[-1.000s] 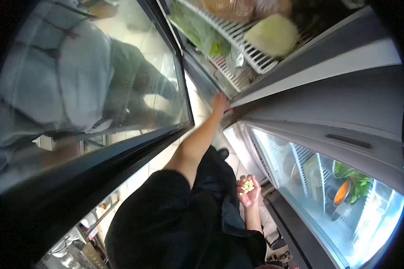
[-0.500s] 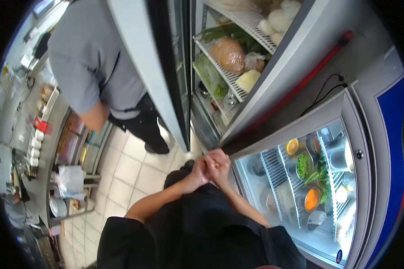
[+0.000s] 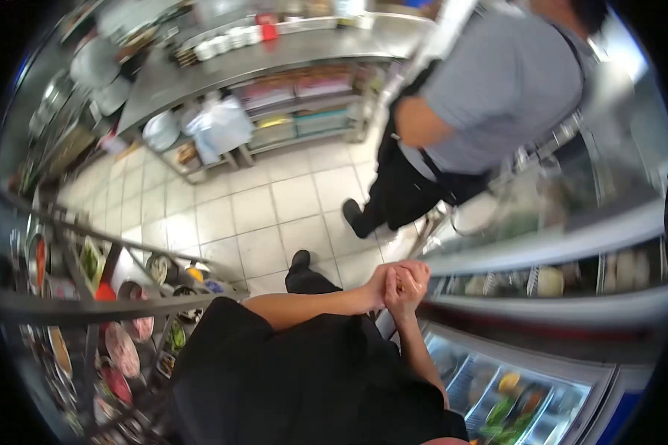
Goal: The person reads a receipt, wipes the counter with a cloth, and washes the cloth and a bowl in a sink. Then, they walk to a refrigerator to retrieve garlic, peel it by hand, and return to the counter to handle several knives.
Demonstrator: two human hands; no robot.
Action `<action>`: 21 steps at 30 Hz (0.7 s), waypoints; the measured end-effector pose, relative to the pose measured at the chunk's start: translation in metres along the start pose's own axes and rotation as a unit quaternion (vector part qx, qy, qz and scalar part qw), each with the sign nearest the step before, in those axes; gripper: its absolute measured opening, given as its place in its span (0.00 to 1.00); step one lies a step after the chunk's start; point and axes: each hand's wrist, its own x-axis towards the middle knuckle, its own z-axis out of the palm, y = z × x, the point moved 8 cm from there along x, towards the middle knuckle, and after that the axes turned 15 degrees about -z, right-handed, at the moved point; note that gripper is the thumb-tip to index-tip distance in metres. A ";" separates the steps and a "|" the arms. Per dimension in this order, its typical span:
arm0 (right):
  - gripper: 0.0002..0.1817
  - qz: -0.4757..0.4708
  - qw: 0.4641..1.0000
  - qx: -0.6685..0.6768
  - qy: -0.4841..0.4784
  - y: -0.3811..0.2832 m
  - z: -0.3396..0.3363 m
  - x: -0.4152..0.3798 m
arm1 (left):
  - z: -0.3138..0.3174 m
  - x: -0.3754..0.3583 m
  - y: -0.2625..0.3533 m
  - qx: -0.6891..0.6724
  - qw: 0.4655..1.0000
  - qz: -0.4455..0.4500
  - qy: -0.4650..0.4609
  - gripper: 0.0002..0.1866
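In front of my black apron, my left hand (image 3: pixel 376 289) and my right hand (image 3: pixel 407 288) are clasped together. The fingers of both are closed and pressed against each other. Whatever may lie between the palms is hidden. Close by on the right is an upright fridge (image 3: pixel 549 302) with its glass door ajar, and food shows through the gap. Below my right forearm, a smaller glass-fronted fridge (image 3: pixel 601 371) holds bowls, green leaves and something orange on wire shelves.
A co-worker (image 3: pixel 490 96) in a grey shirt stands ahead to the right, beside the fridge door. Across the tiled floor (image 3: pixel 256 208) runs a steel counter (image 3: pixel 304 48) with a shelf below. On my left, a metal rack (image 3: pixel 119 300) stands by several bowls of food. Another person (image 3: pixel 100 70) is farther back.
My view has swung left, so the co-worker and fridges now appear farther right and the counter lies ahead. The food rack has come into view. My hands stay clasped.
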 end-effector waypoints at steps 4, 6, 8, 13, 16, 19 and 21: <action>0.03 -0.076 0.996 0.036 -0.020 -0.014 0.065 0.053 | -0.075 -0.002 0.041 0.063 0.990 0.096 0.086 0.12; 0.03 -0.100 0.994 0.040 -0.014 -0.024 0.104 0.083 | -0.125 0.000 0.060 0.042 0.988 0.101 0.113 0.12; 0.04 -0.188 0.979 0.075 0.021 -0.045 0.147 0.121 | -0.178 0.006 0.070 -0.069 0.990 0.038 0.114 0.12; 0.07 -0.200 0.971 0.132 0.019 -0.066 0.265 0.200 | -0.309 -0.008 0.120 -0.313 0.926 0.105 0.182 0.11; 0.05 -0.180 0.972 0.152 0.023 -0.074 0.316 0.214 | -0.361 -0.029 0.135 -0.369 0.892 0.136 0.223 0.10; 0.04 -0.100 0.971 0.217 0.023 -0.062 0.373 0.237 | -0.431 -0.033 0.109 -0.423 0.857 0.125 0.266 0.09; 0.06 0.033 0.960 0.279 0.013 -0.022 0.418 0.255 | -0.465 -0.039 0.095 -0.467 0.826 0.108 0.297 0.08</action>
